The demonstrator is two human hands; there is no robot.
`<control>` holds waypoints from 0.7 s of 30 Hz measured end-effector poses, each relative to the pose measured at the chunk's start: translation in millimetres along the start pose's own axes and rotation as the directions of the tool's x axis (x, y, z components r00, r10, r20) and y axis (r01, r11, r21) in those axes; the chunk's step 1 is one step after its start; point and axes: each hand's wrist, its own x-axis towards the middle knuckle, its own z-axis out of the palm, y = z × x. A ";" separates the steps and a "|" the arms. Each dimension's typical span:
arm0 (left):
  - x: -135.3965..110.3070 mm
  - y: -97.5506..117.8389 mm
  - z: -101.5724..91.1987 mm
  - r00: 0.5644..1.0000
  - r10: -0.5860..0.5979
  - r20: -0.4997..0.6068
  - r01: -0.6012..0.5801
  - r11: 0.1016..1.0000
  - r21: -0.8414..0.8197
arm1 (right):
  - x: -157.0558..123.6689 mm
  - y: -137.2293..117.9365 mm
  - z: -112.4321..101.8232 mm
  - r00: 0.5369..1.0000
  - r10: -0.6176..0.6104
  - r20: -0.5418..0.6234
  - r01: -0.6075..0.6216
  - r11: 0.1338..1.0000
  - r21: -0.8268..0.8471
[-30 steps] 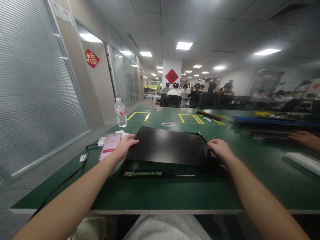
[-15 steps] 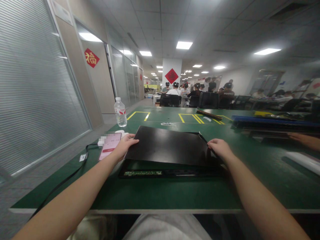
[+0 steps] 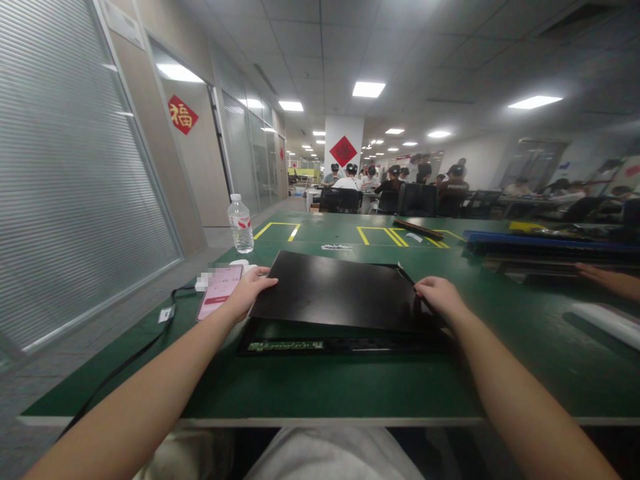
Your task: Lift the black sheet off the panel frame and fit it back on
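A flat black panel [image 3: 335, 290] lies tilted over a black frame [image 3: 345, 345] on the green table [image 3: 320, 390], its near edge lifted. My left hand [image 3: 250, 291] grips the panel's left edge, fingers curled on top. At the panel's right edge my right hand [image 3: 439, 296] is closed on it in the same way. A narrow green circuit strip [image 3: 285, 346] shows in the frame under the raised edge.
A pink phone [image 3: 220, 291] with a black cable [image 3: 125, 363] lies left of my left hand. A water bottle [image 3: 241, 225] stands at the far left. Another person's hand [image 3: 607, 279] rests by dark stacked panels [image 3: 545, 248] at right. A white object [image 3: 607, 322] lies near right. People sit in the background.
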 end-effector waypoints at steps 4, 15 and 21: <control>0.7 -0.7 -0.9 1.000 0.003 0.022 -0.003 1.000 0.003 | 1.5 0.6 0.1 1.000 0.007 0.018 -0.007 1.000 -0.003; -3.1 4.1 2.5 1.000 -0.003 -0.009 0.003 1.000 0.014 | 1.8 1.1 1.1 1.000 -0.012 0.009 0.012 1.000 -0.016; 1.5 -2.3 -0.8 1.000 0.022 0.015 -0.022 1.000 -0.007 | 0.5 -1.3 -0.6 1.000 -0.010 0.011 0.010 0.999 -0.033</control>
